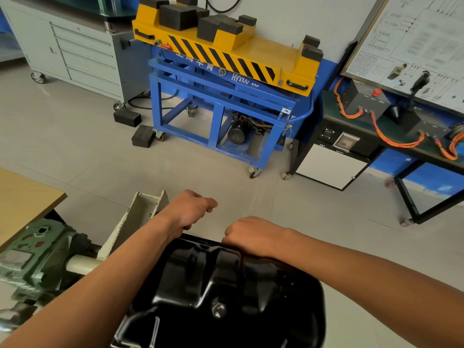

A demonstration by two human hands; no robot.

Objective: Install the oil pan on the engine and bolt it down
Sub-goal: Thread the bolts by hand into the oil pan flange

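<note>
The glossy black oil pan (226,292) fills the lower middle, bottom side up, with a drain bolt (219,310) on its sloped face. My left hand (188,212) is at the pan's far left corner, its fingers curled down to the rim. At the middle of the far rim my right hand (251,234) is curled into a fist over the edge. The fingertips of both hands are hidden. The engine under the pan is hidden. A green gearbox of the engine stand (32,257) shows at the left.
A white stand bracket (140,217) rises behind the left hand. A wooden table corner (22,197) is at the left. Across the tiled floor stand a blue and yellow lift cart (221,79), a grey tool cabinet (75,54) and a training bench with orange cables (391,126).
</note>
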